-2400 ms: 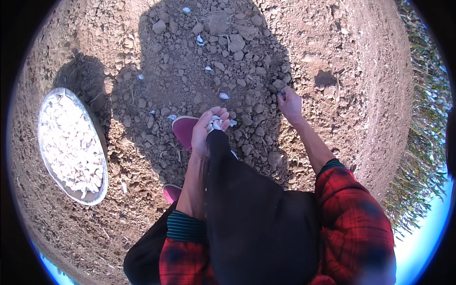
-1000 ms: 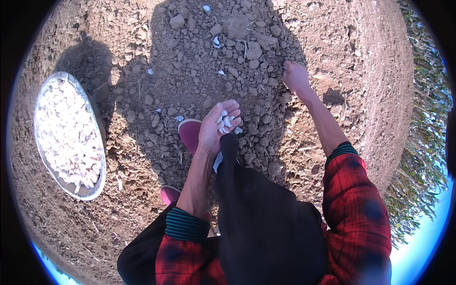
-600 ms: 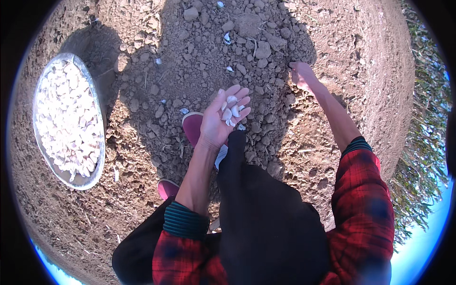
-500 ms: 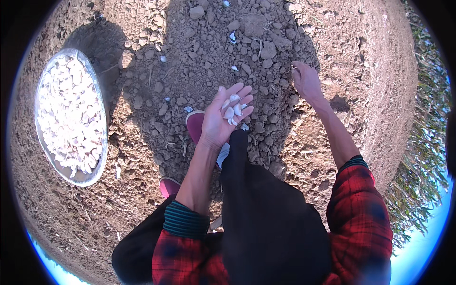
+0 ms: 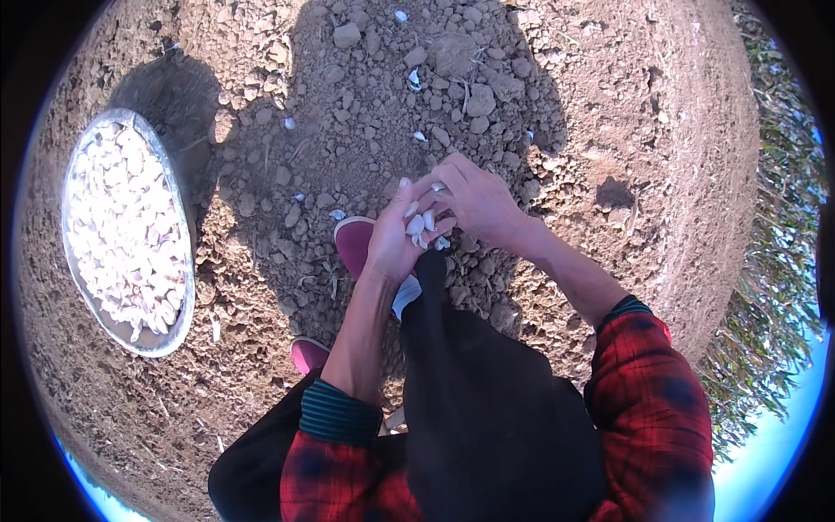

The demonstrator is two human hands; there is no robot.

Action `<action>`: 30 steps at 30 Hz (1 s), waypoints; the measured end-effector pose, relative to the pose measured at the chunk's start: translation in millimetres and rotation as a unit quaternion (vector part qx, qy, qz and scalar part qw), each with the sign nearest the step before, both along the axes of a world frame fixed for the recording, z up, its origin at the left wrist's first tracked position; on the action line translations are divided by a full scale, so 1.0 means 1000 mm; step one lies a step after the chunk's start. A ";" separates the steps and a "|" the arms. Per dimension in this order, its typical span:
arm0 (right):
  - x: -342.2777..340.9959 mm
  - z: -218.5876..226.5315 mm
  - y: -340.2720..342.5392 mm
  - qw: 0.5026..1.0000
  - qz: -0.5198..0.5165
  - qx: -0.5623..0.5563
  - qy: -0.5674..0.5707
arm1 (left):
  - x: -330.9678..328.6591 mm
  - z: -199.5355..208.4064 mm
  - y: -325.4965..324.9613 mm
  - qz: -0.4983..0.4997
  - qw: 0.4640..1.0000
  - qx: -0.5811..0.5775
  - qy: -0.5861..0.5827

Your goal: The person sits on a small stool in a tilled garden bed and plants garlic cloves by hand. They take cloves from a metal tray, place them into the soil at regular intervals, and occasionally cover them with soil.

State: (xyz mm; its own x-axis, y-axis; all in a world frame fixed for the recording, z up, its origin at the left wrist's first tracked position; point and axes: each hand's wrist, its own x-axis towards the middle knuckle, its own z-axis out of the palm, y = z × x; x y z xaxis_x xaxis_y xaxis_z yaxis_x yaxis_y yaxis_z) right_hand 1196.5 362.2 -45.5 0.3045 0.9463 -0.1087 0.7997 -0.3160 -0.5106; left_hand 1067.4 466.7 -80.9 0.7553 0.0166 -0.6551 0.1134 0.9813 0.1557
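Observation:
My left hand [image 5: 396, 244] is cupped palm up, with several white garlic cloves [image 5: 417, 226] lying in its palm and against its fingers. Over its fingertips bends my right hand [image 5: 483, 204], back of the hand upward, its fingers closed at a garlic clove [image 5: 437, 186] beside the left fingers. The tips of the right fingers are partly hidden. On the shaded soil ahead, single cloves lie spaced apart, among them a clove [image 5: 414, 78], a clove [image 5: 420, 137] and a clove [image 5: 530, 136] to the right.
At the left stands a wide metal basin [image 5: 187, 296] full of garlic cloves, bright in the sun. Clods and stones, such as a stone [image 5: 346, 35], dot the loose soil. My maroon shoes [image 5: 352, 244] are on the ground; green plants [image 5: 765, 217] line the right edge.
My right hand has come left from the soil to the cloves in my left palm. A clove now shows on the soil near where it was. The left hand stays cupped.

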 end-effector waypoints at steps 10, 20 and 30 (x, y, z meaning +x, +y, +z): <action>0.188 -0.066 -0.041 0.947 -0.314 -0.017 -0.060 | -0.008 -0.016 0.007 0.013 1.000 0.000 -0.004; 0.227 -0.091 -0.011 0.928 -0.180 -0.285 -0.156 | 0.000 -0.007 0.014 0.050 0.999 -0.011 -0.017; 0.108 -0.029 -0.002 0.955 -0.229 0.183 0.043 | 0.009 0.008 0.026 0.082 0.995 -0.002 -0.064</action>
State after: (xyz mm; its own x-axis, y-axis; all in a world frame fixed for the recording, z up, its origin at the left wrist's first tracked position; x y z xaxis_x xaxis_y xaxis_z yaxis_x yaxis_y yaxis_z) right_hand 1304.9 360.5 -74.3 0.7002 0.6955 0.1615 0.5711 -0.4099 -0.7112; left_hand 1076.7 492.5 -72.6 0.8204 0.1438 -0.5534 -0.0690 0.9857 0.1538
